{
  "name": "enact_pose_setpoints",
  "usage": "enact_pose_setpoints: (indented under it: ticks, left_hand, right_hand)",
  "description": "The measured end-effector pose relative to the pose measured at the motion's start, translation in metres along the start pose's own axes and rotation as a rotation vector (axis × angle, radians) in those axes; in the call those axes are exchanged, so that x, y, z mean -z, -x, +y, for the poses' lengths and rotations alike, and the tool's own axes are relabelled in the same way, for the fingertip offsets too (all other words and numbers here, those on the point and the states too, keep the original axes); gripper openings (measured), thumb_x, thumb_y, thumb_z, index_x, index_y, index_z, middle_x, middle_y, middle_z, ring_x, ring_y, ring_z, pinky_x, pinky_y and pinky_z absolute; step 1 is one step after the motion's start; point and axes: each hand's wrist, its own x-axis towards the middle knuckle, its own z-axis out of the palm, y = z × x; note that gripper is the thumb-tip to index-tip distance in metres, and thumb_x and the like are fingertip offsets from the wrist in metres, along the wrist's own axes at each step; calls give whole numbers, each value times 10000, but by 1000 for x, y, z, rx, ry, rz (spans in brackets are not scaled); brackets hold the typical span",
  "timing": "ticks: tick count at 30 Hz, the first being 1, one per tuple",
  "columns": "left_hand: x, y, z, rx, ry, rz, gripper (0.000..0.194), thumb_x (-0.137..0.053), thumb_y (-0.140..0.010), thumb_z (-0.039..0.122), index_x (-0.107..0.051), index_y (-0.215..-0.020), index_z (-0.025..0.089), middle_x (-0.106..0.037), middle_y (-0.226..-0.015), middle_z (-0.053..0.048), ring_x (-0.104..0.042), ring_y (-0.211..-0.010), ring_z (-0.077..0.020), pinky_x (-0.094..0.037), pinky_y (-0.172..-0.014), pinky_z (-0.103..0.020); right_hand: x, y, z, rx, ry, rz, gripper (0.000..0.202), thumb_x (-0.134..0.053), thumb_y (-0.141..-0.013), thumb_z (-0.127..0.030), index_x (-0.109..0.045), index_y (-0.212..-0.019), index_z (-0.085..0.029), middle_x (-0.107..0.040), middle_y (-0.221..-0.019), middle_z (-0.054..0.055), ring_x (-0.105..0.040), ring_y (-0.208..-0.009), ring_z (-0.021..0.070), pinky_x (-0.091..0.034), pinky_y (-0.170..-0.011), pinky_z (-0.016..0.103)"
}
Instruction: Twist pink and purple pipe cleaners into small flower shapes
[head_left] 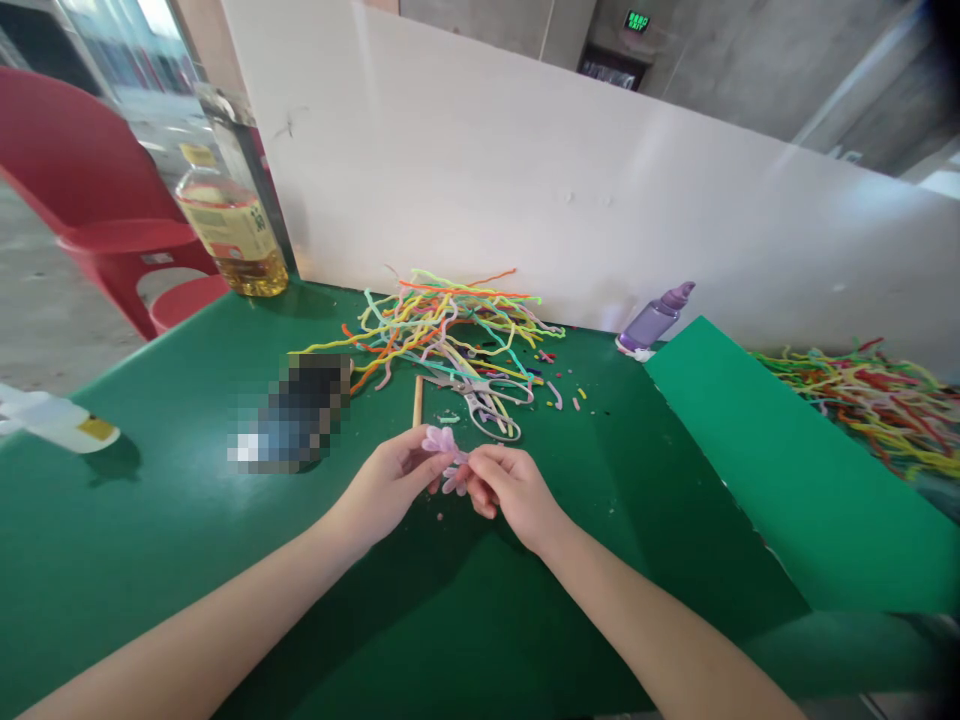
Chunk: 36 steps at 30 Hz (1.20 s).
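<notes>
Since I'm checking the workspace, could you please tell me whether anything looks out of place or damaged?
Small offcuts lie strewn beside the scissors, looking untidy; the fuzzy stems behind them are tangled. Nothing looks damaged.

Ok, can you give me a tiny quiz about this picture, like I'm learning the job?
1. True or false: the left hand and the right hand both hold the pale purple fuzzy petals.

2. Which lies beside the thin wooden stick?
A. Red plastic chair
B. Silvery scissors with looped handles
C. Green glowing exit sign

3. Fill the gap: the clear plastic bottle with a yellow cap has ____ liquid inside.

Key: 1 true; 2 B; 3 golden
</notes>
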Motion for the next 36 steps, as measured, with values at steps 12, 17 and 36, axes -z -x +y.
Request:
enact_pose_setpoints:
  ticks: [12, 17, 36]
  left_hand:
    - [-6, 3, 2, 43, 207, 46, 151, -525, -856, 312, -553, -813, 170, -548, -691, 12, -516, -649, -115, -432, -658, -252]
    - [-5, 4, 2, 65, 219, 80, 112, -552, -839, 278, -588, -872, 176, -587, -784, 1, -560, -713, -125, -445, -709, -255]
    - [2, 1, 4, 38, -4, 10, 214, -563, -821, 344, -598, -745, 147, -593, -659, -5, -555, -619, -136, -445, -625, -257]
  right_hand:
    - [6, 8, 4, 714, 1252, 298, 184, -442, -896, -158, -564, -1031, -131, -570, -656, 21, -512, -606, 138, -346, -585, 284]
    - [8, 9, 1, 712, 1249, 266, 236, -427, -896, -166, -556, -1090, -129, -620, -734, 52, -548, -657, 158, -364, -611, 306]
    - [7, 1, 2, 168, 259, 303, 240, -413, -901, -284, -621, -855, -174, -598, -650, 15, -539, -526, 115, -433, -501, 225]
